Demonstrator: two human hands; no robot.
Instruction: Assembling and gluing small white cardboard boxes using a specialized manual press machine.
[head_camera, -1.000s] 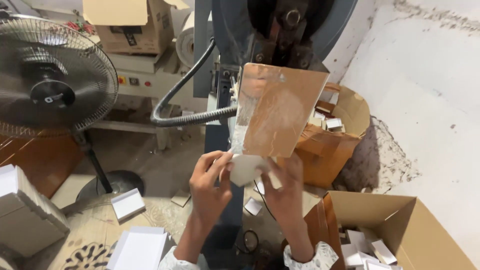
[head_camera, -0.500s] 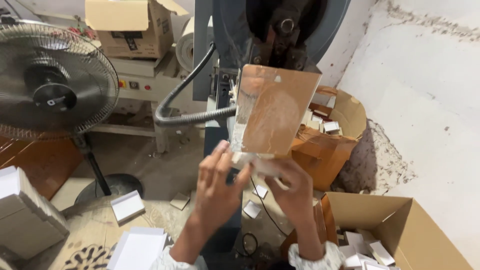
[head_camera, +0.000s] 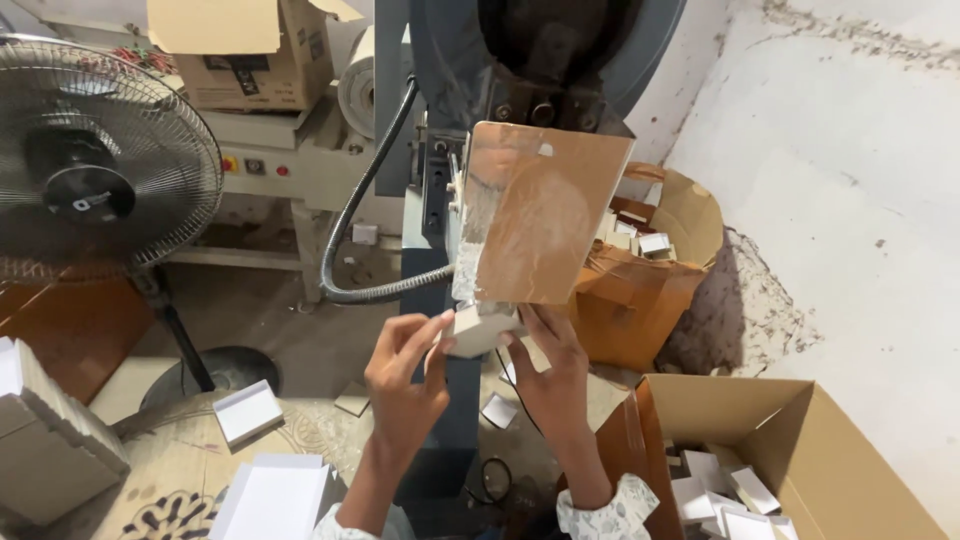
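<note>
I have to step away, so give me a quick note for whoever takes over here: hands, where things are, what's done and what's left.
Left hand and right hand both grip a small white box under the brown cardboard guard of the dark press machine.
Done: white pieces lie in the open carton at the right.
Left: white pieces wait at the lower left; the box in hand is not yet set aside.

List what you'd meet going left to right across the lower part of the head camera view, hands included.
Stack of grey boxes → small white box lid on the floor → left hand → small white box held in both hands → right hand → open cardboard carton of white boxes.
</note>
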